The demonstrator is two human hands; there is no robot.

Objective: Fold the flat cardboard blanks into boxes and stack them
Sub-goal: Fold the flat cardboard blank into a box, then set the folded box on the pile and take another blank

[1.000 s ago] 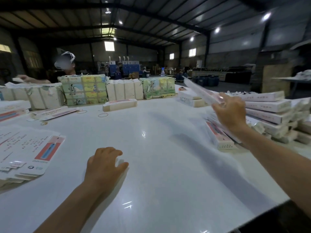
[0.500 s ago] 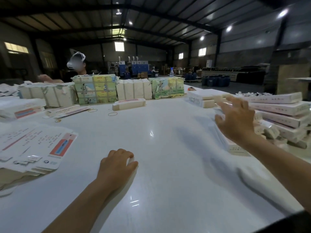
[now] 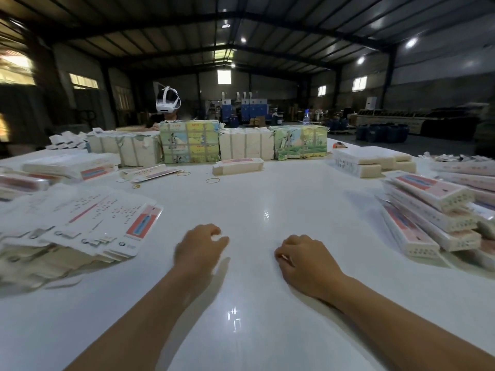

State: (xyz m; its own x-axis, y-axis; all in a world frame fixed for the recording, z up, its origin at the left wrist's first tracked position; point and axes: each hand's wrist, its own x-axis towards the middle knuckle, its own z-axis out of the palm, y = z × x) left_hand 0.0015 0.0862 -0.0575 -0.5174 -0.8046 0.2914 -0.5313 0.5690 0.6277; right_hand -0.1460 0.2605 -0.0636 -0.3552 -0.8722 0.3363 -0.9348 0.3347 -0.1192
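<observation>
Middle of the white table (image 3: 267, 199) is sitting wide open, tons of room straight ahead. The pile of flat blanks (image 3: 80, 226) is crowding the left side, the stacked folded boxes (image 3: 428, 210) are walling off the right. Further out, a lone box (image 3: 237, 166) and rubber bands (image 3: 212, 180) are lying in front of the wrapped bundles (image 3: 241, 143) blocking the far edge.

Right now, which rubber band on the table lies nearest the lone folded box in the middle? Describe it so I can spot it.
Start at the row of wrapped bundles along the table's far side. Just in front lies a single folded box. The rubber band lies on bare tabletop by its near left corner, a plain open loop, apart from the two bands further left.
</observation>
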